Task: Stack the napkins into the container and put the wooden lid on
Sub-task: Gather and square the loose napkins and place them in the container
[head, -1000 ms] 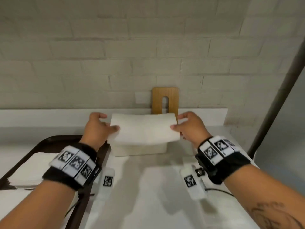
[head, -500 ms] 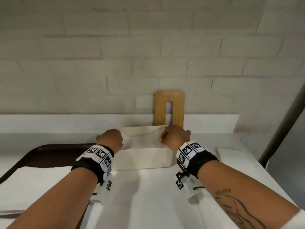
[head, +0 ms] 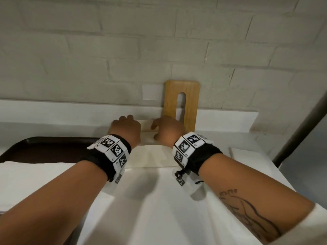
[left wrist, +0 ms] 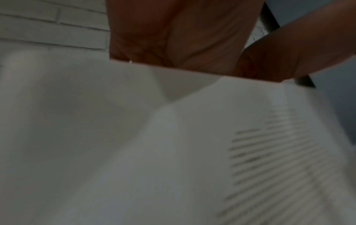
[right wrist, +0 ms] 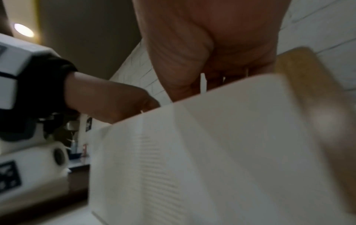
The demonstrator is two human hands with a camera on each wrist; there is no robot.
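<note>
Both hands (head: pixel 126 132) inside container (head: pixel 152 156) rim, lid (head: pixel 182 103) behind

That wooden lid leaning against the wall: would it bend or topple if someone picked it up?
The wooden lid looks like a flat, rigid board, so probably no bending. It only leans on the brick wall, so a nudge might tip it. Its long slot should offer fingers a hold.

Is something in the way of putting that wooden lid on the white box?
Yes: both hands, left and right, sit over the white rectangular container's open top. The slotted wooden lid leans against the wall behind.
</note>
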